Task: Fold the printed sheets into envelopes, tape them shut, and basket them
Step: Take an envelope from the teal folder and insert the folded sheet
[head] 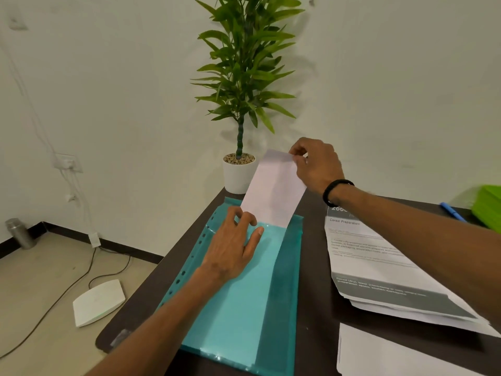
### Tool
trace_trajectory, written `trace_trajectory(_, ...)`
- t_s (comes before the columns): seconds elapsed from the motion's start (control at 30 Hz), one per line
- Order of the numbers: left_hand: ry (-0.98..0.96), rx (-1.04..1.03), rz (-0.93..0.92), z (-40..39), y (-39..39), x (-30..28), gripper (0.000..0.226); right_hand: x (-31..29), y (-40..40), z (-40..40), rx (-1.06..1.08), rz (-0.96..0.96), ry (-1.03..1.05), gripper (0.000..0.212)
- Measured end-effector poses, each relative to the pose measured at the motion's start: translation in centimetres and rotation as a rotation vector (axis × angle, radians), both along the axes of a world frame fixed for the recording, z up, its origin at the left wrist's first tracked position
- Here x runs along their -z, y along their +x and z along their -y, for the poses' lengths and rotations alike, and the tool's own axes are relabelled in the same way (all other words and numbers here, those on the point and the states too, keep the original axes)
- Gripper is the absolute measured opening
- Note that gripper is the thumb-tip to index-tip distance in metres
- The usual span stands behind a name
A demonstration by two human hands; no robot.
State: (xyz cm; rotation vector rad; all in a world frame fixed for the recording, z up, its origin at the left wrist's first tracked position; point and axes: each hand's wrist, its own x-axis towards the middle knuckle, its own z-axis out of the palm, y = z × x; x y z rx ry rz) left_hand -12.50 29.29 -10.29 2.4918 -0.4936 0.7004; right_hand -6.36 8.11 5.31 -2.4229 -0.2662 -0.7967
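Two bare forearms, no sleeves in view, reach in from 6 and 4 o'clock. A black beaded bracelet (pixel 334 192) circles the wrist behind the right hand (pixel 317 165); the left hand (pixel 230 246) wears no rings or watch.

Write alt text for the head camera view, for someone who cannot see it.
The right hand pinches the top of a folded white paper sheet partly inside a translucent teal plastic sleeve, which the left hand presses onto a dark table.

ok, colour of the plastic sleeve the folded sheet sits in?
Translucent teal plastic sleeve, punched holes along its left edge. Head view, the only one, shows it clearly.
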Motion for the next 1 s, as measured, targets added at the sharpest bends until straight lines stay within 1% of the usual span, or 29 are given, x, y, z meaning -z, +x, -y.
trace_trajectory(0.17, 0.059, -0.027, -0.011, -0.1, 0.5, 0.6, 0.031, -2.3, -1.2, 2.4, 0.014, 0.052, 0.09, 0.018)
trace_trajectory(0.33, 0.147, -0.013, -0.019, -0.1, 0.8, 0.4, 0.031, -5.2, -3.1, 5.3, 0.083, 0.137, 0.209, 0.014)
trace_trajectory(0.37, 0.141, -0.023, -0.026, 0.0, 0.8, 0.2, 0.031, -5.8, -3.5, 5.9, 0.094, 0.142, 0.218, 0.013)
trace_trajectory(0.4, 0.101, -0.043, -0.028, 0.3, 0.5, -0.3, 0.03, -6.3, -4.1, 6.5, 0.099, 0.143, 0.22, 0.012)
trace_trajectory(0.43, 0.021, -0.065, -0.027, 0.8, 0.1, -1.0, 0.029, -6.9, -4.8, 7.1, 0.105, 0.139, 0.216, 0.012)
trace_trajectory(0.5, -0.195, -0.098, 0.033, 2.3, -0.8, -2.9, 0.028, -7.9, -6.3, 8.3, 0.124, 0.12, 0.201, 0.012)
trace_trajectory(0.57, -0.337, -0.105, 0.1, 4.5, -1.8, -5.5, 0.031, -8.9, -8.1, 9.4, 0.152, 0.085, 0.194, 0.012)
trace_trajectory(0.6, -0.362, -0.072, 0.118, 5.6, -2.4, -7.0, 0.034, -9.3, -9.1, 9.9, 0.169, 0.065, 0.198, 0.013)
trace_trajectory(0.67, -0.344, 0.078, 0.09, 8.2, -4.1, -10.3, 0.046, -10.2, -11.1, 10.5, 0.198, 0.023, 0.227, 0.013)
trace_trajectory(0.77, -0.244, 0.335, -0.076, 13.0, -7.7, -14.7, 0.077, -11.3, -14.5, 10.7, 0.205, -0.065, 0.333, 0.017)
trace_trajectory(0.83, -0.174, 0.391, -0.134, 16.4, -10.1, -16.7, 0.087, -11.9, -16.7, 10.5, 0.201, -0.102, 0.358, 0.016)
trace_trajectory(0.87, -0.17, 0.382, -0.122, 17.8, -11.1, -17.3, 0.084, -12.0, -17.8, 10.6, 0.183, -0.111, 0.374, 0.013)
trace_trajectory(0.93, -0.242, 0.348, -0.067, 19.5, -12.5, -18.1, 0.063, -12.1, -19.5, 10.9, 0.13, -0.138, 0.449, 0.014)
trace_trajectory(1.0, -0.364, 0.313, -0.057, 20.1, -13.5, -18.8, 0.044, -12.2, -21.1, 11.6, 0.042, -0.177, 0.554, 0.035)
